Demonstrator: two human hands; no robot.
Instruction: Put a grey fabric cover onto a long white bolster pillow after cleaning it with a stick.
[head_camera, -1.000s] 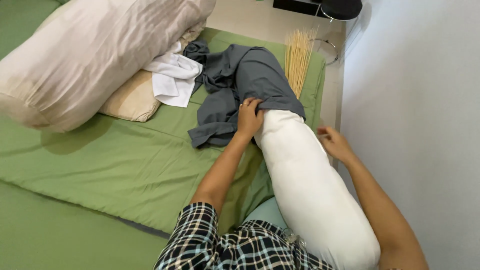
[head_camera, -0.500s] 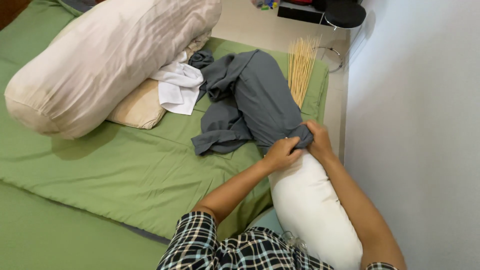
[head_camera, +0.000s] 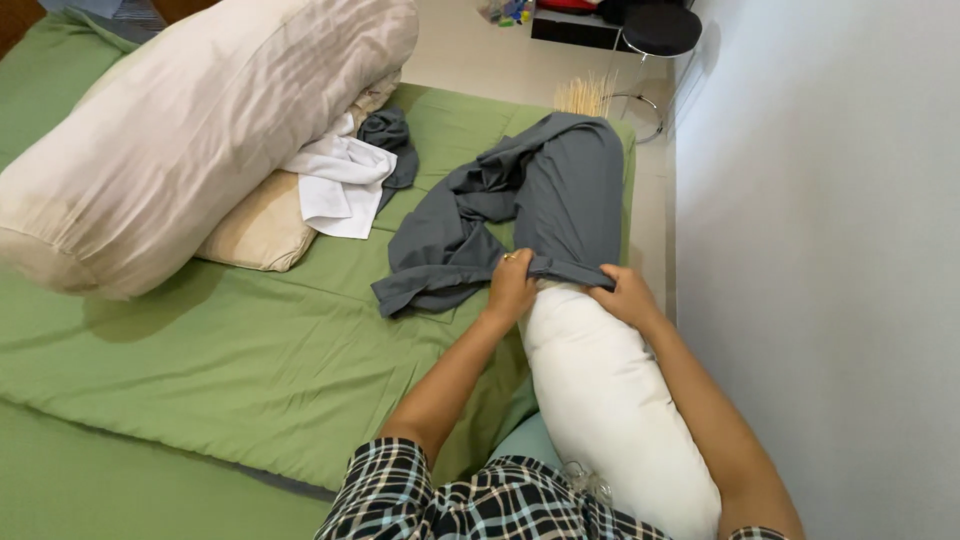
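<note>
Below us, both our hands grip the open hem of a grey pillowcase (head_camera: 565, 195) that covers the far end of a long white bolster (head_camera: 610, 400). Our left hand (head_camera: 512, 287) is closed on the hem at the bolster's left side, fingers curled over the cloth; our right hand (head_camera: 625, 297) is closed on the hem at its right side. The bolster lies lengthwise along the right edge of the bed, next to a pale wall (head_camera: 830, 250), its near end reaching our checked shorts (head_camera: 470, 500). The rest of the grey cloth trails loose to the left over the green sheet (head_camera: 220, 370). Farther left lie a white cloth (head_camera: 335, 185), a cream pillow (head_camera: 255, 230) and a large beige pillow (head_camera: 190, 130) resting on it.
</note>
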